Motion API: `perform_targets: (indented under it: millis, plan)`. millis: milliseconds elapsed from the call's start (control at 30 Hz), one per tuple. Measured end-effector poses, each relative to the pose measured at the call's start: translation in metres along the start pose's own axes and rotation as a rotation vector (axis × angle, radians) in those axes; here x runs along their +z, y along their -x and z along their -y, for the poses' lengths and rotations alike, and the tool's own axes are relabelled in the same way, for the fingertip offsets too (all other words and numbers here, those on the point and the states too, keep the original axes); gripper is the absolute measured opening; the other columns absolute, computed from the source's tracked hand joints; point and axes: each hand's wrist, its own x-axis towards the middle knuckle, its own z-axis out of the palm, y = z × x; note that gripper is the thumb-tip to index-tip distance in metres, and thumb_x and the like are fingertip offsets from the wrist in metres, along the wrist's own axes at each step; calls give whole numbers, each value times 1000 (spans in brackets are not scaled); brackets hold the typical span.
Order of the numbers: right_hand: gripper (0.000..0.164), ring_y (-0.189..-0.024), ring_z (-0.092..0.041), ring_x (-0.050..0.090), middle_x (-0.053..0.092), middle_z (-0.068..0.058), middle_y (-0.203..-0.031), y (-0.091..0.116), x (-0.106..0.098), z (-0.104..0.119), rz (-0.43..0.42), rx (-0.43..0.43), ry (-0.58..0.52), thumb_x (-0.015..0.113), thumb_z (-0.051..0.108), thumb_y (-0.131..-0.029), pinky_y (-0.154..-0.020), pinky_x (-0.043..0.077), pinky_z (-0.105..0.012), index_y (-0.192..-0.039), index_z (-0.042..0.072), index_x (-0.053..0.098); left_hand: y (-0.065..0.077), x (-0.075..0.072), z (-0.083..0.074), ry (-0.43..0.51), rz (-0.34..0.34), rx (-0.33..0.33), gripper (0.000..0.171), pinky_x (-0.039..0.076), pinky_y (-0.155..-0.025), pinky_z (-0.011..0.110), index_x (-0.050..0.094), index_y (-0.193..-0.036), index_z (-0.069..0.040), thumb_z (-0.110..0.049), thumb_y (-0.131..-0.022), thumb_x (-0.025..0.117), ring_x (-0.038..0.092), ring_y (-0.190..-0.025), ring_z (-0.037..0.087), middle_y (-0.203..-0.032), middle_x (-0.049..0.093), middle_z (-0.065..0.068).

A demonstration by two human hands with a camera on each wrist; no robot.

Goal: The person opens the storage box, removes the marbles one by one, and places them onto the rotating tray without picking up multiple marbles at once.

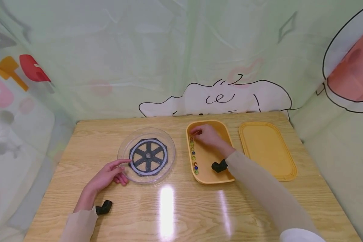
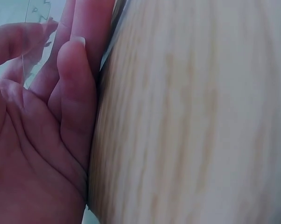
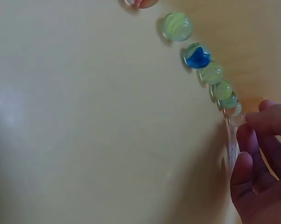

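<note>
My left hand [image 1: 106, 175] rests at the near left edge of a clear round plate [image 1: 172, 153], its index finger reaching over the rim. The plate shows a black spoked wheel with a pale ring [image 1: 165, 155]. In the left wrist view, the left hand [image 2: 47, 116] lies beside the wood surface, the other fingers bent. Inside a yellow tray [image 1: 213, 179], my right hand [image 1: 207, 134] is at the far left corner. Its fingertips [image 3: 255, 122] touch the end glass marble [image 3: 236, 120] of a row along the wall; whether they pinch it is unclear.
Several marbles [image 1: 193, 153], green, blue and orange, line the tray's left wall, with a gap in the row. A flat yellow lid [image 1: 266, 149] lies to the right on the wooden table [image 1: 133, 215]. A printed curtain [image 1: 139, 57] hangs behind.
</note>
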Motion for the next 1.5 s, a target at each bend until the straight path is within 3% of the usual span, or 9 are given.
perform_targets:
  millis: [233, 833, 1267, 1500]
  plan:
    - [22, -96, -24, 65, 73, -11, -105, -1, 3, 1, 12, -30, 68, 67, -3, -90, -87, 51, -39, -110, 0, 75, 1, 1, 2, 12, -12, 15, 42, 52, -63, 30, 46, -146, -5, -21, -108, 43, 71, -72, 29, -85, 71, 20]
    - [18, -93, -21, 63, 73, -8, -100, 0, 7, 6, 35, 10, 136, 74, 7, -90, -86, 50, -36, -107, 1, 75, 0, 5, 1, 4, -41, 8, 39, 53, -63, 32, 48, -144, -5, -20, -109, 41, 71, -72, 29, -85, 70, 19]
    - [14, -85, -20, 61, 71, -3, -95, 0, 0, -4, 19, 52, 3, 73, 16, -91, -77, 50, -32, -102, 8, 75, 1, 7, -2, 5, -47, 11, 38, 54, -63, 32, 48, -144, -5, -18, -109, 40, 71, -72, 30, -85, 70, 18]
    - [15, -84, -23, 61, 70, -5, -97, 4, -10, 5, 9, 97, -121, 73, 17, -92, -70, 52, -32, -104, 9, 72, 3, 7, -3, -3, -56, 10, 38, 53, -63, 32, 48, -143, -5, -18, -109, 40, 71, -71, 30, -85, 70, 17]
